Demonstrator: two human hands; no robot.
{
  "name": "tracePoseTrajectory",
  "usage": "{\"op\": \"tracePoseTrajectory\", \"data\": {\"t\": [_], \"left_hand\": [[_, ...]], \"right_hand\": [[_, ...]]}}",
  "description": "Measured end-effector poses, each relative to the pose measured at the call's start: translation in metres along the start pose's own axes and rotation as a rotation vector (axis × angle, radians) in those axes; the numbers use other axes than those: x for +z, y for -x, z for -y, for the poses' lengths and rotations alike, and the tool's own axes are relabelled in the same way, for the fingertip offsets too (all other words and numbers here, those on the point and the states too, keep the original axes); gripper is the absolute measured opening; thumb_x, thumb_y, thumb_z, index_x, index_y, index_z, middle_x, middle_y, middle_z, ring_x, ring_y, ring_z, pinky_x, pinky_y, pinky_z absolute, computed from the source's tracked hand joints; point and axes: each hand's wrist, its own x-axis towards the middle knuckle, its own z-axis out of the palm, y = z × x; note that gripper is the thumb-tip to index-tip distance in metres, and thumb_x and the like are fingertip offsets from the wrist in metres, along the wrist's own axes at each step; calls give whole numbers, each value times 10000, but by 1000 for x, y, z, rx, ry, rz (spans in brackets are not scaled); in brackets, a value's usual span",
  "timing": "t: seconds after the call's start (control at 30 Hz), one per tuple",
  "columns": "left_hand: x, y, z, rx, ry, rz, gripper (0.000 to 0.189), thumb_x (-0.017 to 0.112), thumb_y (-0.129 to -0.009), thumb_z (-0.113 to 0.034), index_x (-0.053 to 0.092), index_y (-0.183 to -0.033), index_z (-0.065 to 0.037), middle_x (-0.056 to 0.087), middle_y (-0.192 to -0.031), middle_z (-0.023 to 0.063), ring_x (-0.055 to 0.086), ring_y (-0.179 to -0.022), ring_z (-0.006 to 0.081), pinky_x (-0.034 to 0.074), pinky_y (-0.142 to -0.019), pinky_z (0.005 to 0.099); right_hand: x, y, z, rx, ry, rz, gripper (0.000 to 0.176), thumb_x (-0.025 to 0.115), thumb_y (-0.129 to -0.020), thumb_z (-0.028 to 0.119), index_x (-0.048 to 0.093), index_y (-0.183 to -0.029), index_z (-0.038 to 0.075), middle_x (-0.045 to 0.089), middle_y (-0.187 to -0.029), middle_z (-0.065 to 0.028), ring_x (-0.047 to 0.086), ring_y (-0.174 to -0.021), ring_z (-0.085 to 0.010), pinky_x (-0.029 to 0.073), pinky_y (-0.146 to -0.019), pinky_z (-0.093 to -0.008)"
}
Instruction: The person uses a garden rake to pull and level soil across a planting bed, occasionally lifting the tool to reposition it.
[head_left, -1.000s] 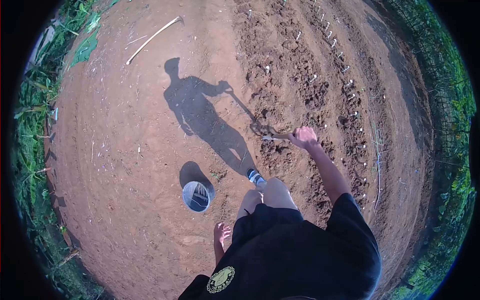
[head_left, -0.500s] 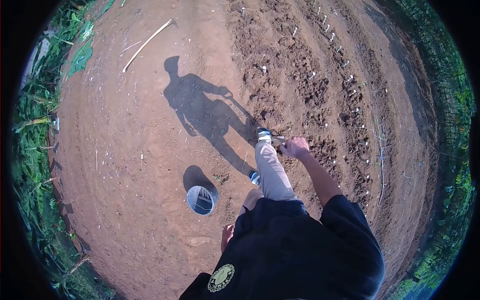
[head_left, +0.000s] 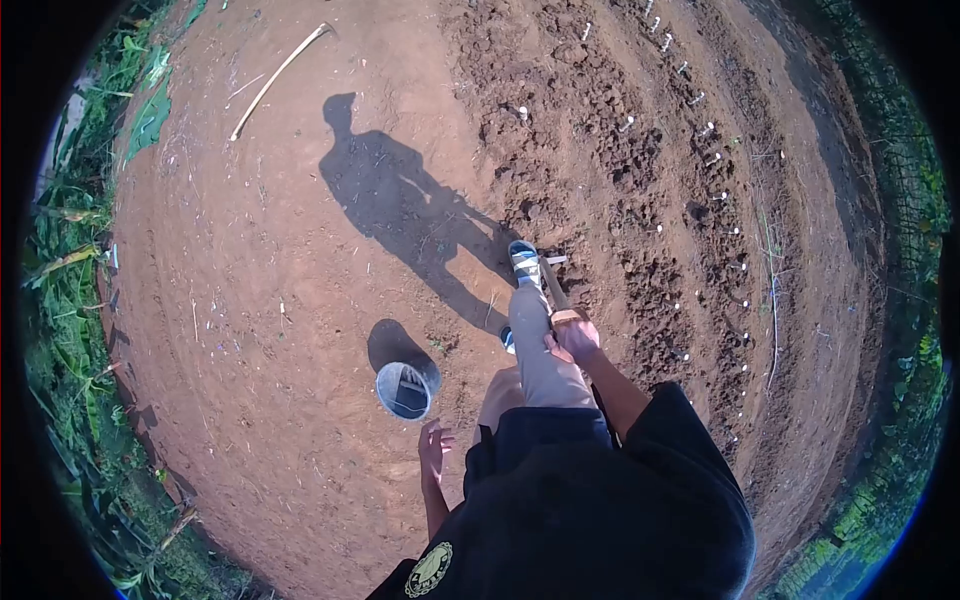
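My right hand [head_left: 574, 338] is closed round the broad wooden grip of a wooden-handled digging tool [head_left: 555, 285]. Its shaft slants down beside my leg to the soil by my shoe [head_left: 525, 262]. I cannot make out the shape of its head, which is partly hidden there. Low on the left, my left hand [head_left: 433, 450] hangs with its fingers apart and holds nothing. Just beyond it stands a grey bucket [head_left: 404, 391], apart from the fingers, with something pale inside that I cannot name.
A hoe [head_left: 280, 80] with a long pale handle lies on the bare ground at the upper left. Rows of loosened soil [head_left: 625, 150] with several small white markers [head_left: 627, 123] run along the right. Green plants [head_left: 65, 330] line the left edge.
My right hand has come back toward my body, raising the tool's grip beside my leg. My left hand has moved out from my side toward the bucket, fingers spreading.
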Motion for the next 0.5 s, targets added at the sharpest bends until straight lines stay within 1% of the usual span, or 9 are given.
{"op": "tracePoseTrajectory", "data": {"t": [0.07,0.17,0.2,0.27,0.37,0.4,0.43,0.47,0.5], "left_hand": [[-21,3,33,-40,-64,23,314,445,-883,-232,466,-1172,-111,604,-949,107,600,-744,189,472,-631,296],[-46,14,81,-89,-189,28,355,475,-881,-270,446,-1187,-90,607,-944,122,604,-738,201,483,-632,325],[-52,21,95,-106,-228,3,345,469,-888,-267,449,-1184,-91,610,-930,116,604,-732,199,482,-630,323],[-61,32,128,-175,-194,-17,273,470,-892,-212,479,-1143,-104,606,-925,104,594,-710,161,463,-582,282],[-77,36,191,-213,-232,71,231,509,-880,-175,514,-1095,-90,594,-848,80,547,-626,125,437,-511,273],[-76,38,210,-198,-303,80,216,524,-873,-165,528,-1073,-84,587,-820,70,527,-598,115,428,-491,270],[-81,35,234,-121,-415,141,213,513,-880,-197,539,-1067,-97,571,-788,58,509,-569,115,419,-479,274],[-86,32,260,-37,-524,194,216,503,-888,-230,551,-1061,-110,555,-756,47,492,-539,116,411,-468,278],[-84,21,283,-27,-563,219,222,493,-891,-230,547,-1069,-109,557,-786,48,496,-578,118,413,-496,280]], "right_hand": [[22,17,-2,-27,-56,-129,401,472,-777,445,614,-732,73,619,-689,-140,619,-664,-302,499,-611,-421],[49,50,0,31,-116,-67,387,472,-782,431,616,-720,78,624,-699,-139,620,-665,-296,496,-612,-407],[76,58,-8,-40,-62,-64,377,467,-788,418,616,-719,78,626,-702,-142,621,-668,-290,491,-635,-388],[135,88,-18,9,-97,-28,351,487,-775,394,613,-709,74,628,-706,-134,619,-676,-275,478,-699,-390],[227,130,-37,-37,-25,-74,243,472,-781,281,565,-654,97,610,-643,-85,612,-636,-232,437,-648,-366],[289,144,-56,-196,102,-325,214,473,-782,261,555,-657,107,596,-624,-66,604,-620,-230,431,-638,-370],[316,151,-63,-109,22,-320,215,484,-781,267,542,-635,120,575,-592,-53,597,-616,-226,430,-632,-377],[343,157,-70,15,-97,-135,221,482,-783,274,552,-641,120,596,-620,-62,603,-642,-225,429,-629,-385],[385,160,-82,52,-117,-113,243,480,-788,296,579,-672,107,613,-647,-78,608,-658,-229,438,-649,-386]]}}
